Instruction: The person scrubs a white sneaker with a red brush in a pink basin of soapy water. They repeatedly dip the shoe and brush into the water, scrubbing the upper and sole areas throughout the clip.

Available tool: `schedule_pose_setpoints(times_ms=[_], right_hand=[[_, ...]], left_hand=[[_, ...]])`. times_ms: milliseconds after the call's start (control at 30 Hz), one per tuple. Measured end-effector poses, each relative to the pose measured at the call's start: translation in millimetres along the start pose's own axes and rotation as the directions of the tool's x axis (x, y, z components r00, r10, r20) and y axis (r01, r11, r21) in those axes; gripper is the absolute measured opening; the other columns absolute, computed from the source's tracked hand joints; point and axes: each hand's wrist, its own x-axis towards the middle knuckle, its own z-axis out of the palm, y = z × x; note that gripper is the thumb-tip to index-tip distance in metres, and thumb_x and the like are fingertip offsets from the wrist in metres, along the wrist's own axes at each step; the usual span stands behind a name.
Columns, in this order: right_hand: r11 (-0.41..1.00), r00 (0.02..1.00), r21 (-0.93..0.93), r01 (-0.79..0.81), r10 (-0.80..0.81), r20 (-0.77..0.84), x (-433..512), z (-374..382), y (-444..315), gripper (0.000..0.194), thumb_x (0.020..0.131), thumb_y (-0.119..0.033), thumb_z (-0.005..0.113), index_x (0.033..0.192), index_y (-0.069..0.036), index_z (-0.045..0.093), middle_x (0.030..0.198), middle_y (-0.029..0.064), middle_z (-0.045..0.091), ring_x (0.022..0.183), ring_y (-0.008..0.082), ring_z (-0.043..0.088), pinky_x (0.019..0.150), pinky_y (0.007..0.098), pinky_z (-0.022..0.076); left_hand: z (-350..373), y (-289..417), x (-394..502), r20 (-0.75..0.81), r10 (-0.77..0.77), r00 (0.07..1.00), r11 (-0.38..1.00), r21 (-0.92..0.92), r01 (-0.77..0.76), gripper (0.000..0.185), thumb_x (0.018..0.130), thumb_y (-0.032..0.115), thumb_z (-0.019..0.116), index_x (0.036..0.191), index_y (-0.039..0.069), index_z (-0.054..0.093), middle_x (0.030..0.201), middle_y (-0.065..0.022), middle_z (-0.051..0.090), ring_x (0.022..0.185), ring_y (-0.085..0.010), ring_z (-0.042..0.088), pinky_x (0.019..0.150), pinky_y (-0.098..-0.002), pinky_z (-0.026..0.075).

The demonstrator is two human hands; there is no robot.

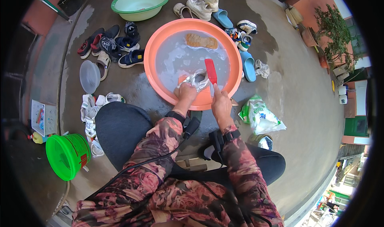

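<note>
A wide orange plastic basin of cloudy, sudsy water stands before me. Inside its near edge, my left hand grips a wet white shoe, which rests against an orange surface. My right hand holds a red-backed scrub brush by its handle, just right of the shoe. The brush's bristles are hidden from view. Towards the far side of the basin another shoe floats with its tan sole facing up.
Dark sneakers stand left of the basin, white shoes by my left knee. Light blue slippers and a detergent bag lie right. A pale green basin stands beyond; a green bucket is lower left.
</note>
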Motion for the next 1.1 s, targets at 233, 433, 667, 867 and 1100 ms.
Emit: schedule_pose_setpoints(times_ms=[233,433,667,867,1100], right_hand=[[0.993,0.988,-0.078,-0.087,0.097,0.124,-11.6,34.3,-7.9,0.055,0.083,-0.009,0.053,0.136,-0.018,0.045,0.093,0.0195,0.054,0.071,0.0399,0.063,0.067,0.0494,0.0515],[0.94,0.97,0.238,-0.243,0.24,0.04,50.2,19.2,18.1,0.034,0.088,-0.013,0.051,0.12,-0.011,0.061,0.089,0.0263,0.064,0.082,0.0421,0.063,0.073,0.0479,0.0507],[0.799,0.921,0.458,-0.388,0.318,0.226,-11.6,12.7,13.3,0.036,0.087,-0.013,0.048,0.121,-0.004,0.059,0.094,0.0316,0.061,0.094,0.0436,0.061,0.081,0.0461,0.049],[0.669,0.914,0.629,-0.396,0.351,0.202,-43.3,22.2,8.9,0.04,0.087,-0.012,0.047,0.124,-0.001,0.055,0.1,0.0324,0.06,0.099,0.0436,0.06,0.087,0.0449,0.0468],[0.654,0.927,0.696,-0.295,0.373,0.041,-65.9,21.6,-8.7,0.043,0.086,-0.014,0.051,0.127,0.001,0.051,0.104,0.0304,0.061,0.102,0.0438,0.058,0.087,0.0453,0.0464]], left_hand=[[-2.0,-0.6,-2.7,0.012,-0.005,1.0,0.995,0.099,0.004,0.012,0.085,0.009,0.058,0.081,-0.002,0.058,0.073,-0.0107,0.064,0.06,-0.0183,0.067,0.047,-0.0309,0.055],[-21.0,40.1,-10.9,0.04,-0.076,0.996,0.995,0.066,0.073,0.016,0.085,0.013,0.06,0.094,0.001,0.057,0.089,-0.0116,0.065,0.07,-0.0204,0.068,0.054,-0.0321,0.056],[-53.0,115.6,-40.5,0.154,0.267,0.951,0.742,0.597,-0.305,0.057,0.085,0.02,0.063,0.136,0.016,0.037,0.141,-0.0094,0.035,0.123,-0.0329,0.044,0.092,-0.0509,0.043],[-68.4,109.0,-49.9,0.266,0.002,0.964,0.663,0.722,-0.2,0.096,0.069,0.032,0.078,0.145,0.014,0.022,0.139,-0.0157,0.036,0.127,-0.0365,0.039,0.102,-0.0458,0.038],[-71.2,96.1,-35.0,0.391,-0.066,0.918,0.674,0.696,-0.248,0.11,0.057,0.046,0.08,0.141,0.002,0.025,0.132,-0.0229,0.047,0.116,-0.0377,0.052,0.096,-0.0404,0.045]])
